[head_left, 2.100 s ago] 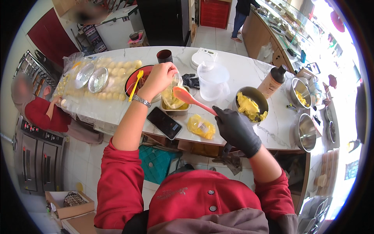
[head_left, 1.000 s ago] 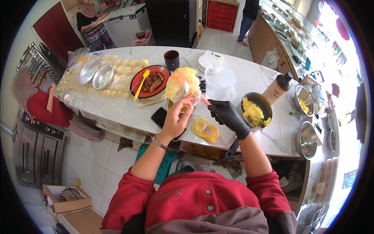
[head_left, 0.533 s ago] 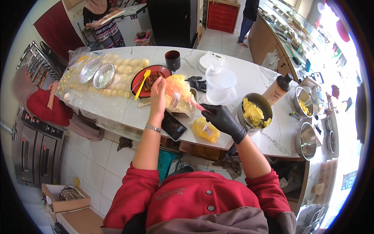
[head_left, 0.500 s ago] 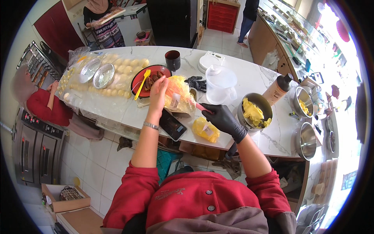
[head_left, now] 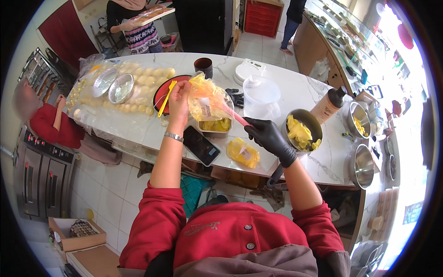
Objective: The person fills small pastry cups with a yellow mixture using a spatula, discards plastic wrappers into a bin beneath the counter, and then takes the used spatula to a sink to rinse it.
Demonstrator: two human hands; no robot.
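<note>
My bare left hand point(head_left: 180, 99) pinches the edge of a clear plastic bag point(head_left: 201, 102) smeared with yellow and orange. In a black glove, my right hand point(head_left: 270, 138) grips a spatula with a pink handle point(head_left: 236, 117), its far end inside or behind the bag. Under the bag sits a small rectangular metal tin point(head_left: 215, 134) with yellow contents. A second yellow-filled plastic bag point(head_left: 243, 153) lies near the table's front edge. Right of my gloved hand stands a saucepan point(head_left: 315, 121) with a soft yellow mass.
A black phone point(head_left: 201, 145), red-rimmed plate point(head_left: 161, 86), yellow fork point(head_left: 166, 98), clear jug point(head_left: 261, 99), white scale point(head_left: 249, 70) and brown bottle point(head_left: 327, 106) surround my hands. Dough balls point(head_left: 150, 83) lie under plastic at left. One person point(head_left: 55, 120) stands left; another holds a tray point(head_left: 150, 16).
The plastic bag is raised and the tin beneath it shows more. My left fingers, straighter before, are now bent onto the bag. The person with the tray has shifted right.
</note>
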